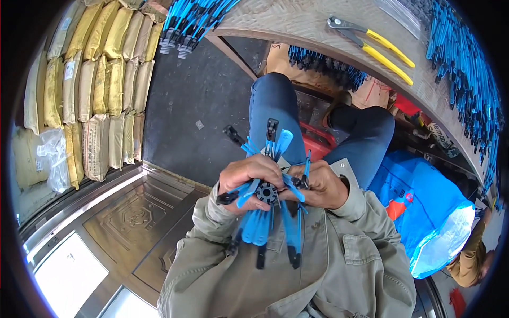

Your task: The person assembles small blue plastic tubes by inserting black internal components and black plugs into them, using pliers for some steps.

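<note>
In front of my lap I hold a round black slotted hub (266, 194) with several blue strips (256, 227) fanning out around it. The strips end in black tips. My left hand (248, 177) is closed around the hub and some strips, its fingers over the far side and thumb near the hub's face. Beside it, my right hand (322, 186) pinches a blue strip with a black end (302, 181) close to the hub. Part of what lies between the fingers is hidden.
Yellow-handled pincers (379, 49) lie on the wooden table (297, 21). Bundles of blue-and-black strips (466, 74) cover its right end. Yellowish sacks (103, 79) stand stacked at left. A blue bag (429, 196) sits at right, near another person's sleeve (469, 259).
</note>
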`<state>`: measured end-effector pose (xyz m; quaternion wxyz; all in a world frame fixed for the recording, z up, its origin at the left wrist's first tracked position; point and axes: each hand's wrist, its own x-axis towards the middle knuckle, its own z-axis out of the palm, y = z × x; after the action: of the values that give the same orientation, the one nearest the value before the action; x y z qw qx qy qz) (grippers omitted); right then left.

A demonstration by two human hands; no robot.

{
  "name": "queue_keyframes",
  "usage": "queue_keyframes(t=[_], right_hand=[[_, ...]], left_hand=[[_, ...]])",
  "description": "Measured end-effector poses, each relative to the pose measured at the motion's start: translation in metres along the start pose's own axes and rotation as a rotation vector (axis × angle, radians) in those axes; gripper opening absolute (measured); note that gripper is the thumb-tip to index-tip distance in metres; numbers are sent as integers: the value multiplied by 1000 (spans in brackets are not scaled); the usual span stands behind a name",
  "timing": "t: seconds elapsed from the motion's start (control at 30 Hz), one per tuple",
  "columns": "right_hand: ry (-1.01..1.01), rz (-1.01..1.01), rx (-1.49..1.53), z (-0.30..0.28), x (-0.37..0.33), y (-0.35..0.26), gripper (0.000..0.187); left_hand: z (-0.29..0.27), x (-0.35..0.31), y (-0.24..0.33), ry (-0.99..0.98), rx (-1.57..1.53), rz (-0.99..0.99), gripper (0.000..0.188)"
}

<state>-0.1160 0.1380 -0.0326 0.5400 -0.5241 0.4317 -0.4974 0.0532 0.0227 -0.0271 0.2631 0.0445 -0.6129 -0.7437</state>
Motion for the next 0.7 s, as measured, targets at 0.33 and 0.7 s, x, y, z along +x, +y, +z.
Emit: queue_keyframes(t=[0.33, 0.7], right_hand=[[156, -61, -62, 9, -2, 2, 15], [158, -37, -28, 0, -1, 8, 17]], left_hand=[[15, 10, 10, 22, 474, 175, 42], [26, -6, 9, 138, 512, -8, 36]])
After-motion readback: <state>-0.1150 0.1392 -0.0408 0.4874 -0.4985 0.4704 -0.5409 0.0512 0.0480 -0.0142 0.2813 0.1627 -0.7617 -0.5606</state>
